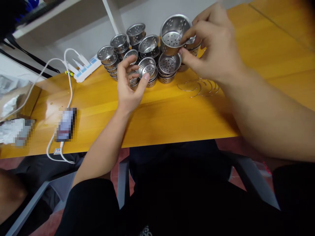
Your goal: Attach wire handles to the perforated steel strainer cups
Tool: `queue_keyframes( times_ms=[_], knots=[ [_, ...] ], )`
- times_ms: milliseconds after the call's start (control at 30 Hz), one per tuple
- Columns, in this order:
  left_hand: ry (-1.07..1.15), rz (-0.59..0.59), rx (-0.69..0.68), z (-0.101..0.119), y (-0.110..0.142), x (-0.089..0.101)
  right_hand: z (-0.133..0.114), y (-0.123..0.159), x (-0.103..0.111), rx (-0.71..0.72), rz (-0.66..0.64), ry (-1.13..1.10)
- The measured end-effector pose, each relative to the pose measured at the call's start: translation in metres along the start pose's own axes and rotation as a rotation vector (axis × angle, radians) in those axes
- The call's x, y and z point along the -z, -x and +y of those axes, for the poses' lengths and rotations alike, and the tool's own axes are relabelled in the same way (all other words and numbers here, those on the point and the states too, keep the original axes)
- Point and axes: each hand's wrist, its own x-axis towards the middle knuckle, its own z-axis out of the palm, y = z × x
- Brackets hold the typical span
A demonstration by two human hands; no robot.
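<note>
The worktop [159,121] is glossy, yellow-orange and wood-grained, with a thin dark seam [268,18] crossing its far right part. Stacks of perforated metal cups [149,46] stand close together toward its back, mouths upward. Just beside them, on the right, lie several thin curved wires [200,88]. A white power strip [86,69] rests to the left of the stacks, and a phone [66,125], blurred by pixelation, lies near the front edge with a white cable [72,88] beside it. Crumpled plastic packaging [11,131] sits at the left end.
</note>
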Motion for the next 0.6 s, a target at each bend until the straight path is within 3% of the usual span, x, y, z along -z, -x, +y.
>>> queue_keyframes(
  times_ms=[167,300,433,600],
  knots=[
    [-0.060,0.035,-0.008,-0.010,0.001,0.005,0.033,-0.006,-0.004,0.031,0.168,0.106],
    [-0.056,0.025,-0.058,-0.012,0.002,0.004,0.062,-0.011,-0.005,-0.028,0.309,0.138],
    [-0.061,0.062,-0.065,-0.008,0.001,0.002,0.080,-0.011,-0.007,-0.040,0.272,0.157],
    [-0.074,0.042,-0.050,-0.006,0.000,0.003,0.080,-0.010,-0.007,-0.040,0.258,0.168]
  ],
)
